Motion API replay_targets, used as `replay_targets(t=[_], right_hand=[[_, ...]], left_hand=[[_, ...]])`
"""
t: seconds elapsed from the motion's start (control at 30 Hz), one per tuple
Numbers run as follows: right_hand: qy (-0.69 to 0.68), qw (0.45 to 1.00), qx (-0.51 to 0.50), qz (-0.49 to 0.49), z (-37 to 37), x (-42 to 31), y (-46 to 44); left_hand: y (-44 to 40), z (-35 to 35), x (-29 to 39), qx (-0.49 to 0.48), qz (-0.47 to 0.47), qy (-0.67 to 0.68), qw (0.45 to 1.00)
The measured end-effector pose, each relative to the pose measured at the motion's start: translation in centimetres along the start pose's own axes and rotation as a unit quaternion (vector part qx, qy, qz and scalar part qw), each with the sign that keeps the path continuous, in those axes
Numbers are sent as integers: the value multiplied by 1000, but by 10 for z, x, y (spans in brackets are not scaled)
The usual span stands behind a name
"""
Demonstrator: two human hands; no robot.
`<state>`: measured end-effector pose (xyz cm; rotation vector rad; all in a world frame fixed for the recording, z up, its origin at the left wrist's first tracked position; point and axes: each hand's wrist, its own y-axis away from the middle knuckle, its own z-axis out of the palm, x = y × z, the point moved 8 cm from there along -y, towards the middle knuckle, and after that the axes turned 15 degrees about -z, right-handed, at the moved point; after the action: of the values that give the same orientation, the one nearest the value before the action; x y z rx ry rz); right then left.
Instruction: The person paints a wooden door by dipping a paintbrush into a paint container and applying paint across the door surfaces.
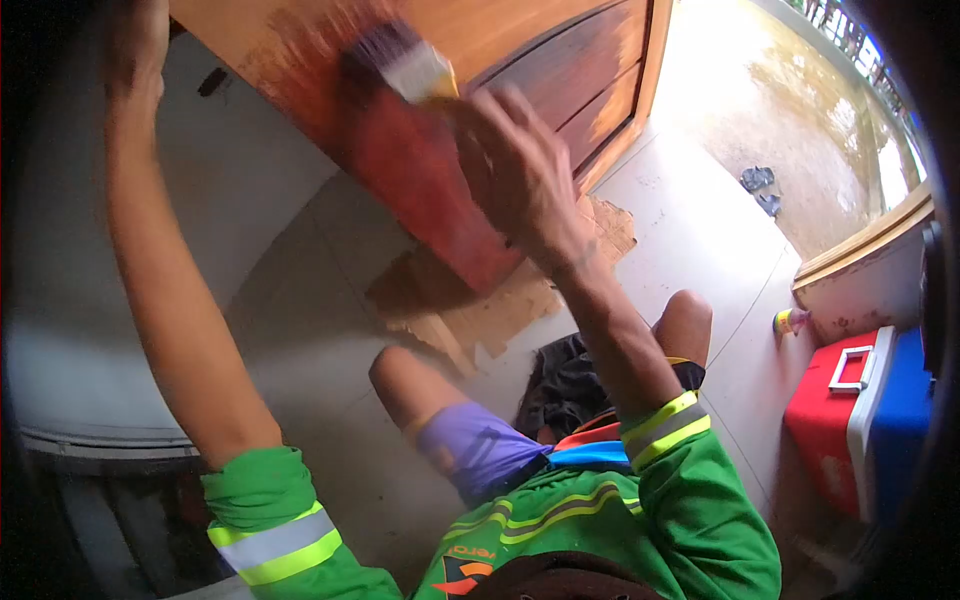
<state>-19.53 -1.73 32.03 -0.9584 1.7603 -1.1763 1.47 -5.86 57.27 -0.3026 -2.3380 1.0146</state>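
Note:
My right hand [520,175] is wrapped round the handle of a paintbrush [415,70], blurred by motion. Its dark bristles press on the wooden door [610,35], where streaks of reddish-brown coating spread over lighter wood. The door's lower corner is solid red, and a recessed panel beside the brush is partly dark. At the upper left, my left hand [138,45] is raised beside the door's edge. Its fingers run out of view, so I cannot tell whether they grip the door.
Torn cardboard [480,335] lies on the tiled floor under the door. To the right stand a red cooler with a white handle [825,410] and a small container [790,321]. Black scraps [757,180] lie outside the doorway. My bent knees are close below the door.

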Motion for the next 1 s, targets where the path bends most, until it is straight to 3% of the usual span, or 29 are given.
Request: replay_targets(t=[0.13, 0.2, 0.23, 0.27, 0.37, 0.43, 0.47, 0.57, 0.7, 0.8, 0.83, 0.93, 0.97, 1.0], right_hand=[[-8, 975, -158, 156, 37, 31, 166], [5, 955, -211, 206, 25, 29, 205], [7, 966, -180, 185, 19, 31, 186], [6, 975, -149, 163, 5, 27, 156], [20, 997, -28, 65, -43, 2, -6], [53, 997, 49, -40, -55, -19, -72], [59, 997, 28, -50, -48, -20, -83], [100, 988, -56, -104, -21, -23, -95], [121, 972, -199, -46, -16, -14, -56], [102, 936, -336, -38, -35, -13, -59], [90, 918, -384, -46, -39, -16, -68], [170, 894, -406, -81, -28, -19, -131], [161, 923, -243, -253, -33, -16, -150], [173, 900, -244, -317, -37, -32, -168]], left_hand=[[2, 13, -1, 14, 63, -2, 998], [-1, 10, -1, 24, 86, -9, 996], [-1, 8, 0, 32, 98, -13, 995], [10, 5, 9, 109, 92, 62, 988], [2, -5, -9, 150, 67, 5, 986], [11, -2, 1, 111, 41, 61, 991], [13, 1, 3, 91, 27, 91, 991], [-3, -10, -26, 171, -2, -8, 985], [-3, -10, -37, 136, -86, -18, 987], [-1, -10, -18, 149, 17, 3, 989], [-1, -12, -19, 151, 5, 10, 989], [2, -8, -18, 136, -27, 29, 990], [4, -7, -18, 129, -39, 33, 990], [5, -7, -19, 125, -51, 37, 990]])
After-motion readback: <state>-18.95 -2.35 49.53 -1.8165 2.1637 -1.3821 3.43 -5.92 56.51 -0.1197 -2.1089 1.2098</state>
